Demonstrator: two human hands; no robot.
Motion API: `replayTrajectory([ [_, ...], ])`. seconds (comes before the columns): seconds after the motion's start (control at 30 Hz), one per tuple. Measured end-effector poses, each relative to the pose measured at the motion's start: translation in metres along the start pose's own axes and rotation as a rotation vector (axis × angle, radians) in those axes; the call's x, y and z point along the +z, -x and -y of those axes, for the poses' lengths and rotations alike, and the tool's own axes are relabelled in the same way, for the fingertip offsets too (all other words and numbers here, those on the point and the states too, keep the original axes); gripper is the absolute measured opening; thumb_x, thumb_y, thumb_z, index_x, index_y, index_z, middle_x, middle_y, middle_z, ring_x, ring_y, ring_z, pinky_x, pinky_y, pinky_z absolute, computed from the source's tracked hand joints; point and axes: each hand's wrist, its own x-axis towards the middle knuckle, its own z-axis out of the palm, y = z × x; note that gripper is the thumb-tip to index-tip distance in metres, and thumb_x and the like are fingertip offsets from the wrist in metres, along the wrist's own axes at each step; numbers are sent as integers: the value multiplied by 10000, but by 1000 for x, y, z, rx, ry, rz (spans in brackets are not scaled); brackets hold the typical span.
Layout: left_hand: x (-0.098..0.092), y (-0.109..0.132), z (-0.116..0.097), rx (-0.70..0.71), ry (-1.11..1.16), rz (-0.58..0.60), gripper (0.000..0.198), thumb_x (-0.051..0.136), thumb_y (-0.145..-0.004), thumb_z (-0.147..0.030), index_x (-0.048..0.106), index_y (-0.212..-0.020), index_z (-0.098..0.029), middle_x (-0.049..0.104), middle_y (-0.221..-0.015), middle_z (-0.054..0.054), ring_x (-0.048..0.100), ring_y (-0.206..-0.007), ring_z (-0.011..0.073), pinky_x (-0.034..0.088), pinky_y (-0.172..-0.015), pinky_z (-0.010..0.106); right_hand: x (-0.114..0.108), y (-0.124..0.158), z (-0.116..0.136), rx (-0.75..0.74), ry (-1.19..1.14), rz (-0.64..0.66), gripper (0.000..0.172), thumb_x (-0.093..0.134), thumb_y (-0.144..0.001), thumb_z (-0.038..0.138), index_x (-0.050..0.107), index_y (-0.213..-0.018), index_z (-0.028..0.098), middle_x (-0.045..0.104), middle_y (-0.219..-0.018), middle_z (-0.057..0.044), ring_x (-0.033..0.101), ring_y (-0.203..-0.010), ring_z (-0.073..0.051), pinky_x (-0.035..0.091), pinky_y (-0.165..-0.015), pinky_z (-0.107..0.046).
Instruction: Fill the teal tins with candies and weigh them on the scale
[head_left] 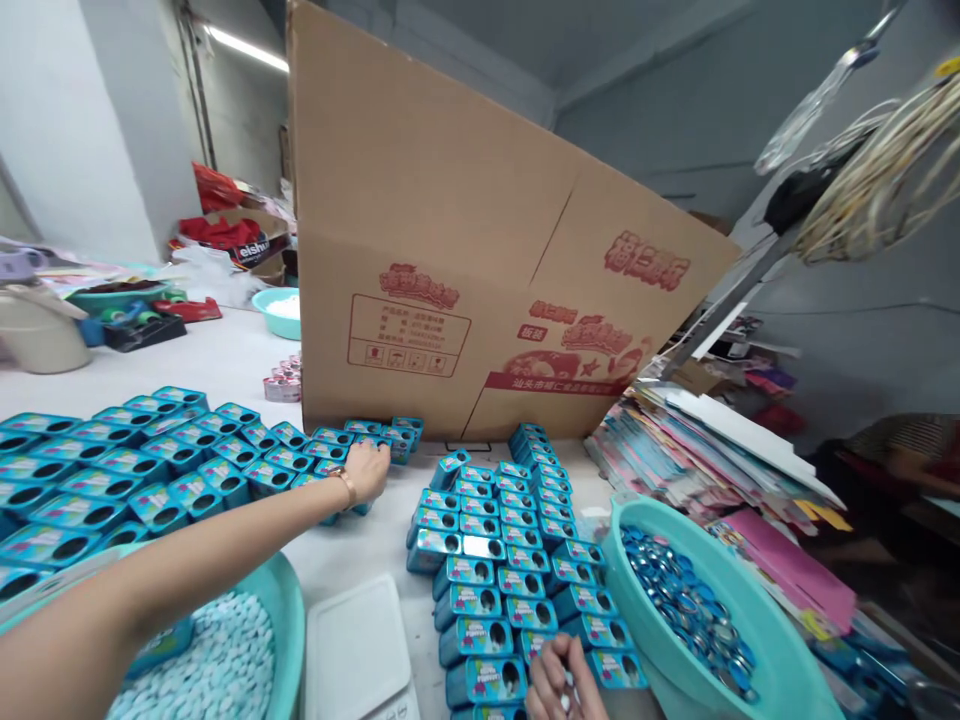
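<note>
My left hand (pixel 367 470) reaches far forward to the blue tins (pixel 330 450) near the foot of the cardboard sheet, its fingers bent over one of them. Whether it grips that tin is hard to make out. At the bottom, my right hand (pixel 562 680) is curled around small pale candies, above the near end of the rows of blue tins (pixel 480 635) with round openings in their tops. A turquoise basin (pixel 289 610) of pale candies, with a blue tin in it, lies under my left forearm. Round metal lids fill another turquoise basin (pixel 645 625) at the right.
A large cardboard sheet (pixel 450 200) stands across the table. A white scale (pixel 356 650) sits between the left basin and the tins. Stacked printed cards (pixel 697 450) lie at the right. Bundled cables (pixel 877 190) hang above. Part of a person shows at the far right.
</note>
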Motion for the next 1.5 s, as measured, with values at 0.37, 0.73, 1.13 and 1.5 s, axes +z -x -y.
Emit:
replayTrajectory([
  [0.37,-40,105,-18,288,60,-15,220,579,-626,-356,627,-776,-202,662,-804,92,577,-843,278,322,-802,400,39,39,-11,-3,-121,25,240,665,-747,382,516,-771,195,357,-579,95,248,-383,2,177,-334,-143],
  [0.73,-48,170,-25,147,157,25,917,454,-679,-762,388,-1323,-112,665,-864,151,608,-777,300,380,-669,346,80,56,-35,77,-117,105,236,579,-804,418,508,-776,196,332,-572,88,270,-406,-21,202,-358,-146],
  [1.13,-47,180,40,323,46,-74,451,449,-857,-288,444,-1308,-274,556,-1152,88,489,-1014,270,336,-869,378,78,50,-37,84,-154,61,128,554,-826,311,513,-794,195,333,-577,83,282,-420,-32,221,-361,-145],
  [1.5,-37,140,4,731,134,93,745,449,-726,5,385,-1327,-431,309,-1475,-2,220,-1360,280,167,-1067,459,80,48,-40,128,-191,56,135,513,-855,306,519,-797,184,351,-575,80,286,-413,-28,222,-355,-142],
])
